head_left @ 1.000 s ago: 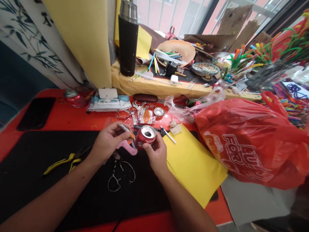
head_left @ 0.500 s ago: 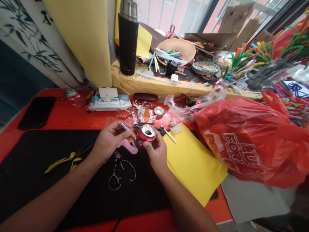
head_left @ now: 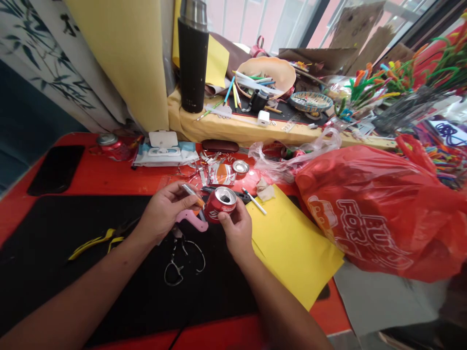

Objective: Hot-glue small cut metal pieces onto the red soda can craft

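My right hand (head_left: 238, 227) grips the cut-down top part of a red drink can (head_left: 216, 208) from its right side. The can is tilted slightly, its silver lid and dark opening facing up. Left of it, my left hand (head_left: 166, 210) pinches a slim silver-and-orange strip (head_left: 195, 195) between thumb and fingers, its orange end close to the can's side. I cannot tell exactly what the strip is. Below the left fingers lies a pink curved handle (head_left: 192, 220), partly hidden. Bent silver wire loops (head_left: 174, 273) rest on the black mat (head_left: 215, 296) under the hands.
Yellow-handled pliers (head_left: 93, 245) lie left of my forearm. Shredded can pieces (head_left: 222, 173) and a can end (head_left: 241, 167) are behind the hands. To the right are a white pen (head_left: 254, 201), yellow sheets (head_left: 299, 248) and a bulky red plastic bag (head_left: 379, 209).
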The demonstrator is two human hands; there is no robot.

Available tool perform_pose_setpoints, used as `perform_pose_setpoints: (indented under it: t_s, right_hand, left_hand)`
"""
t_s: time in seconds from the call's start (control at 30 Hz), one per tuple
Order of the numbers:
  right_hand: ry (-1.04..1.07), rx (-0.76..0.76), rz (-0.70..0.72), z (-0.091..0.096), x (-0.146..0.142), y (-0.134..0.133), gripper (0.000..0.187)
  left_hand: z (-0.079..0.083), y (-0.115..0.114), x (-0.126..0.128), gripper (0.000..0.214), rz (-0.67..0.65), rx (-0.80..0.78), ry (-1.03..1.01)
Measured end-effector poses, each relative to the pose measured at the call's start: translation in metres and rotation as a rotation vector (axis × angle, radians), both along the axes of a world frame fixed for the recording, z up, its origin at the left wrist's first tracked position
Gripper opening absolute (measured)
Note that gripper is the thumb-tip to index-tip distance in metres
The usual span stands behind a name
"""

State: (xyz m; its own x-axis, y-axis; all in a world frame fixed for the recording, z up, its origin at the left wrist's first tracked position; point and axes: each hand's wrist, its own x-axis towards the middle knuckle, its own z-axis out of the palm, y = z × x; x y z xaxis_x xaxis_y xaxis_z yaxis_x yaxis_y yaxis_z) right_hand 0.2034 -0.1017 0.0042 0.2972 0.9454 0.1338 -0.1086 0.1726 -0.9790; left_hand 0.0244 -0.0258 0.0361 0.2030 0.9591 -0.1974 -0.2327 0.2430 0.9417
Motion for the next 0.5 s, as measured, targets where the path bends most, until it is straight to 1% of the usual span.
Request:
perform_pose_setpoints:
  t_s: [0.2, 0.33, 0.5]
  right_hand:
    - [0.024, 0.039, -0.01, 0.0035, 0.0012, -0.0001, 0.063]
    - [0.027, 0.048, -0.019, 0.0046, 0.0019, 0.0003, 0.059]
    - [0.029, 0.045, -0.018, 0.0039, 0.0012, 0.0005, 0.059]
  left_hand:
    - [0.0061, 0.0014, 0.0026, 0.042, 0.017, -0.068, -0.114]
    - [0.007, 0.0019, 0.0029, 0.042, 0.034, -0.078, -0.13]
    - [0.0066, 0.0012, 0.0025, 0.042, 0.015, -0.077, -0.121]
